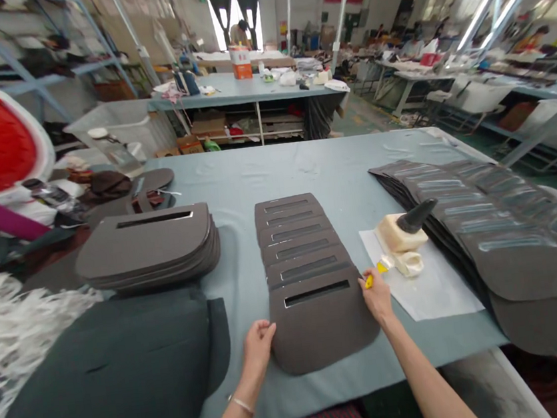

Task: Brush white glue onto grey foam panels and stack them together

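In front of me lies an overlapping row of dark grey-brown panels (322, 328) with rounded ends, each with a long slot cut through it. My left hand (260, 340) pinches the left edge of the nearest panel between thumb and fingers. At that panel's right edge is my right hand (378, 297), closed around a small yellow-handled brush (382, 267) whose pale tip points away to the right. Just beyond the brush, a cream block-shaped container (396, 231) with a black cone-shaped piece on it stands on a white sheet (436, 295).
A stack of slotted panels (146, 244) sits left, behind dark green fabric pieces (106, 376). White strips (16, 333) heap at the far left. More overlapping panels (520, 262) fan out along the right side. Another worktable (224, 87) stands beyond this one, with a person (239, 33) farther back.
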`<state>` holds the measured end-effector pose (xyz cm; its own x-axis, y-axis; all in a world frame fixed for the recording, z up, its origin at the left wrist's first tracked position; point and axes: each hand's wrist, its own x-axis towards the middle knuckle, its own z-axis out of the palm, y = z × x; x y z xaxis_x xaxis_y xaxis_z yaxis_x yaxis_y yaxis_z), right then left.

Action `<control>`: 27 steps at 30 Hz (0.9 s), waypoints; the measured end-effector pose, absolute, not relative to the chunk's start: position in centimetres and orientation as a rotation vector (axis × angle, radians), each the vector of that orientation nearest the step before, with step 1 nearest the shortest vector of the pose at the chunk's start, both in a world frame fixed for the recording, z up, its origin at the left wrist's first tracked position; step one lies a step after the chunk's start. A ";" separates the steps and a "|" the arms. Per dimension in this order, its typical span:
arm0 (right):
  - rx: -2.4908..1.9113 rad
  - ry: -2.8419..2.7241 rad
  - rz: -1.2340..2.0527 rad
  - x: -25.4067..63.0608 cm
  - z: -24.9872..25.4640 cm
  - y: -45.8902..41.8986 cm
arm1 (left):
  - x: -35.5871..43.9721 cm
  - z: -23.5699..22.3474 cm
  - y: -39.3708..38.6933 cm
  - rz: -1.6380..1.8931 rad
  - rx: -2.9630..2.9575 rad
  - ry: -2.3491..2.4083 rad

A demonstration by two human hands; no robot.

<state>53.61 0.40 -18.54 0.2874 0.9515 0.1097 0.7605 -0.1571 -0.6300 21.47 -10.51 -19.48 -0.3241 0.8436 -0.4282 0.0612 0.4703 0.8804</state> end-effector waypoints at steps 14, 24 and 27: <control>-2.241 -1.679 0.291 53.5 -19.3 2.1 | 21.2 -19.3 -10.3 0.822 1.239 1.957; -2.373 -1.716 0.229 53.3 -19.5 2.6 | 21.1 -19.3 -9.9 0.832 1.162 2.012; -2.405 -1.717 0.207 53.1 -19.2 2.5 | 21.1 -19.2 -9.9 0.817 1.177 2.001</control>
